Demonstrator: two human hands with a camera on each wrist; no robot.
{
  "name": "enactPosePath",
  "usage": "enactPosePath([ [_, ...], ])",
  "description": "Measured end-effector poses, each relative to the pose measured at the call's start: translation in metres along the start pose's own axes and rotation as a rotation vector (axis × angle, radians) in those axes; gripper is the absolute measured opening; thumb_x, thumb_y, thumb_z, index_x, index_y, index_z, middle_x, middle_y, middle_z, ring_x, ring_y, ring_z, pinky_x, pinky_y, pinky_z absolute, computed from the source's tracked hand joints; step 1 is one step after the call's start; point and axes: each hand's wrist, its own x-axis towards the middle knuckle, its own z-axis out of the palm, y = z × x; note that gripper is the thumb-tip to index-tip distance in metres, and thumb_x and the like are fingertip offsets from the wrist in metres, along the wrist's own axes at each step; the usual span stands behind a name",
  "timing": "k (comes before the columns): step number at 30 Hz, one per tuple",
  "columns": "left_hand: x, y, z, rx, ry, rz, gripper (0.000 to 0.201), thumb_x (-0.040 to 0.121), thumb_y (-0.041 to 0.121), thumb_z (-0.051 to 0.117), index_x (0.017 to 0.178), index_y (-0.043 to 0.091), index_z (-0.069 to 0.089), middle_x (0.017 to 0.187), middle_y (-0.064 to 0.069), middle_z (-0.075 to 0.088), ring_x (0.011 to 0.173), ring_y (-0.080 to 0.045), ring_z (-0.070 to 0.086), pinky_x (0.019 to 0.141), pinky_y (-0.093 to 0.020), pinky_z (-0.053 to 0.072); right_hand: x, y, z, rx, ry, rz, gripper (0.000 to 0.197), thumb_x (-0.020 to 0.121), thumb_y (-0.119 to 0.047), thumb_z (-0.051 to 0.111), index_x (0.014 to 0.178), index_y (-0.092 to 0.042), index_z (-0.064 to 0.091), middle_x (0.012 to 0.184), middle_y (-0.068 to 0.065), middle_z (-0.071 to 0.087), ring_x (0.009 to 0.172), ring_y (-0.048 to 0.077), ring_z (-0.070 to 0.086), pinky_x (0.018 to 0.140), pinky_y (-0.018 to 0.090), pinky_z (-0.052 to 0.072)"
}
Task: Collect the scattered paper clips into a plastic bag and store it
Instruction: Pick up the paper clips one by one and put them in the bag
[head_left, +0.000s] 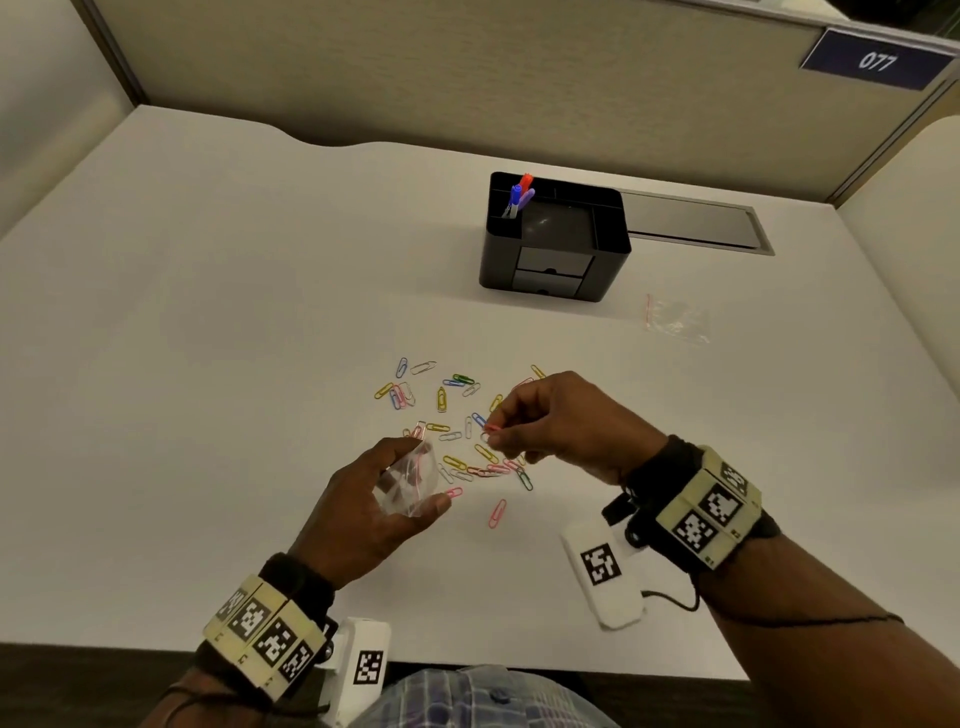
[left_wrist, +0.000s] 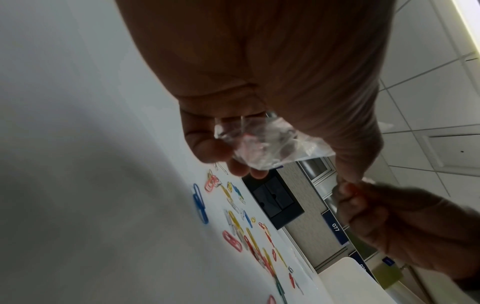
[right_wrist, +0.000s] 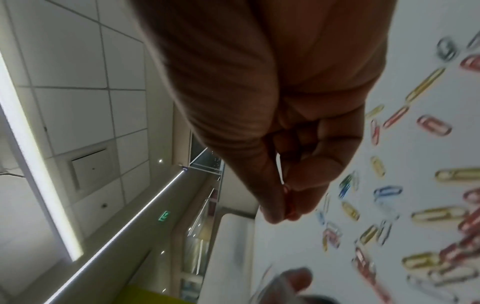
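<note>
Paper clips, many colours, lay scattered on the white bench at centre frame in the head view, most of them loose between and just beyond the two hands. One pink clip was off the bench, pinched between thumb and fingertips of the right hand, grip clamped on it. The left hand, lower centre, curled round a small clear plastic bag, thumb and fingers bowing it so the mouth seemed to face the right hand (likely to take clips without a second hand on it). Whether clips were already inside I could not tell; the left wrist view showed reddish marks through the film, possibly only the seal strip.

A second clear bag lay flat at right of frame, untouched. The black desk organiser, upper centre, held pens and had small drawers in front, a plausible place for storing the bag. Collection looked early: most clips were ungathered.
</note>
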Motion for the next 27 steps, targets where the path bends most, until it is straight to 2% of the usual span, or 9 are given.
enactPosePath([
  [3, 0.001, 0.002, 0.002, 0.067, -0.001, 0.003, 0.078, 0.061, 0.075, 0.061, 0.124, 0.031, 0.047, 0.118, 0.009, 0.057, 0.102, -0.015, 0.058, 0.076, -0.025, 0.056, -0.006, -0.012, 0.016, 0.038, -0.052, -0.012, 0.012, 0.080, -0.010, 0.074, 0.091, -0.005, 0.074, 0.079, 0.009, 0.072, 0.070, 0.016, 0.062, 0.060, 0.021, 0.050],
  [6, 0.001, 0.005, 0.004, 0.123, 0.005, 0.003, 0.074, 0.062, 0.061, 0.063, 0.125, 0.025, 0.047, 0.109, 0.008, 0.054, 0.093, -0.015, 0.056, 0.066, -0.011, 0.045, -0.006, -0.018, 0.031, -0.012, -0.075, 0.001, 0.013, 0.080, -0.012, 0.075, 0.092, -0.006, 0.075, 0.076, 0.007, 0.071, 0.067, 0.015, 0.061, 0.059, 0.019, 0.051],
  [11, 0.000, 0.006, 0.006, 0.139, -0.007, 0.005, 0.076, 0.062, 0.059, 0.062, 0.127, 0.023, 0.047, 0.115, 0.004, 0.056, 0.091, -0.014, 0.056, 0.065, -0.010, 0.044, -0.002, -0.021, 0.043, -0.095, -0.070, 0.068, 0.019, 0.082, -0.012, 0.073, 0.099, -0.005, 0.074, 0.072, -0.002, 0.069, 0.059, 0.005, 0.060, 0.054, 0.012, 0.048],
  [15, 0.000, 0.008, 0.006, 0.146, 0.003, 0.006, 0.075, 0.063, 0.061, 0.061, 0.127, 0.023, 0.047, 0.108, 0.010, 0.052, 0.089, -0.013, 0.056, 0.064, -0.007, 0.042, -0.002, -0.022, 0.046, -0.180, -0.042, 0.079, 0.018, 0.082, -0.015, 0.074, 0.098, -0.007, 0.073, 0.072, -0.005, 0.066, 0.062, 0.006, 0.063, 0.057, 0.014, 0.050],
  [18, 0.000, 0.007, 0.006, 0.148, 0.003, 0.030, 0.071, 0.066, 0.066, 0.066, 0.123, 0.028, 0.047, 0.106, 0.013, 0.052, 0.084, -0.010, 0.057, 0.058, -0.005, 0.042, -0.003, -0.022, 0.047, -0.173, -0.031, 0.103, 0.018, 0.079, -0.013, 0.077, 0.092, -0.007, 0.068, 0.071, -0.002, 0.067, 0.060, 0.007, 0.065, 0.056, 0.016, 0.051],
  [20, 0.000, 0.006, 0.006, 0.146, 0.016, 0.058, 0.069, 0.059, 0.073, 0.061, 0.116, 0.039, 0.045, 0.101, 0.017, 0.053, 0.080, -0.006, 0.058, 0.055, -0.004, 0.045, -0.003, -0.022, 0.048, -0.167, -0.022, 0.093, 0.020, 0.076, -0.012, 0.079, 0.089, -0.005, 0.065, 0.071, 0.002, 0.069, 0.060, 0.010, 0.067, 0.057, 0.018, 0.053],
  [22, 0.000, 0.007, 0.006, 0.139, 0.018, 0.076, 0.071, 0.054, 0.083, 0.053, 0.112, 0.045, 0.039, 0.097, 0.026, 0.051, 0.080, 0.003, 0.057, 0.062, 0.000, 0.045, -0.002, -0.021, 0.051, -0.161, -0.005, 0.075, 0.021, 0.075, -0.014, 0.080, 0.087, -0.005, 0.067, 0.072, 0.003, 0.071, 0.060, 0.009, 0.068, 0.058, 0.017, 0.054],
  [24, -0.001, 0.009, 0.007, 0.119, 0.013, 0.098, 0.064, 0.057, 0.078, 0.054, 0.110, 0.046, 0.038, 0.096, 0.034, 0.046, 0.083, 0.010, 0.057, 0.066, 0.003, 0.043, -0.002, -0.019, 0.054, -0.145, 0.018, 0.064, 0.019, 0.075, -0.015, 0.080, 0.087, -0.006, 0.070, 0.075, 0.004, 0.072, 0.060, 0.008, 0.068, 0.056, 0.015, 0.053],
  [27, 0.001, 0.007, 0.008, 0.094, 0.006, 0.144, 0.043, 0.067, 0.066, 0.059, 0.104, 0.051, 0.042, 0.097, 0.033, 0.052, 0.095, 0.015, 0.053, 0.071, 0.002, 0.042, -0.003, -0.020, 0.055, -0.049, 0.030, 0.048, 0.016, 0.076, -0.015, 0.079, 0.087, -0.006, 0.073, 0.077, 0.002, 0.073, 0.066, 0.012, 0.070, 0.059, 0.016, 0.055],
])
